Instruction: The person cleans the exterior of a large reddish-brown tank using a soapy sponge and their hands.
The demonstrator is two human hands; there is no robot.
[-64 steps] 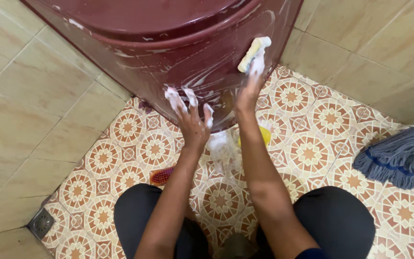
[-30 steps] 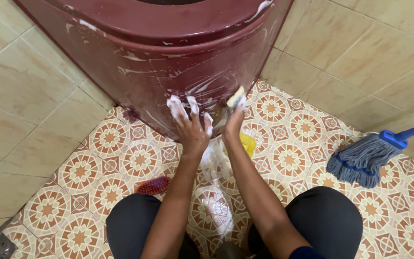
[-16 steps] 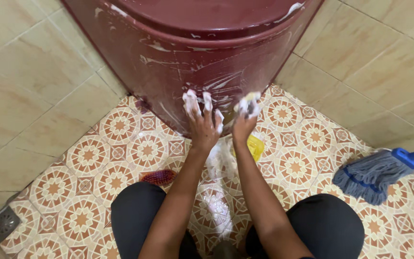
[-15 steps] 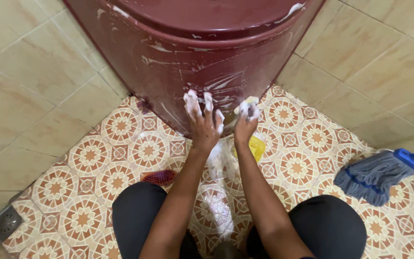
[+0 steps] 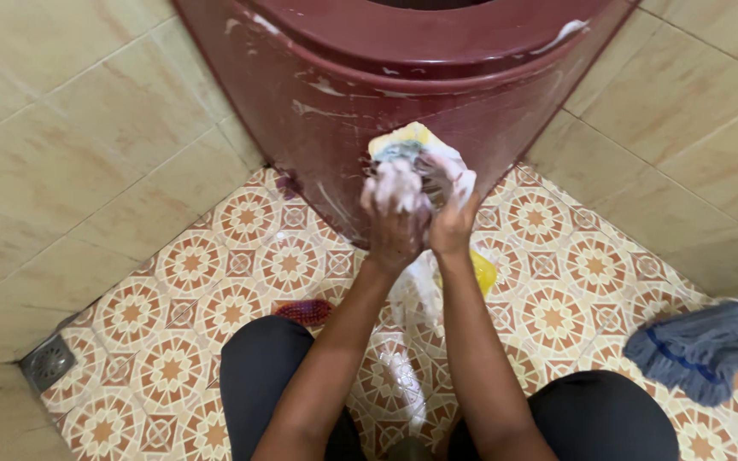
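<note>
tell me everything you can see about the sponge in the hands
The sponge is yellow with a darker greenish scouring face, soft and foamy-looking, soaked and smeared with white suds. It is squeezed and bent between both hands: the left hand closes over it from the left, the right hand from the right. Only its upper edge and part of the dark face show. It is held up in front of the soap-streaked maroon fixture; whether it touches it cannot be told.
</note>
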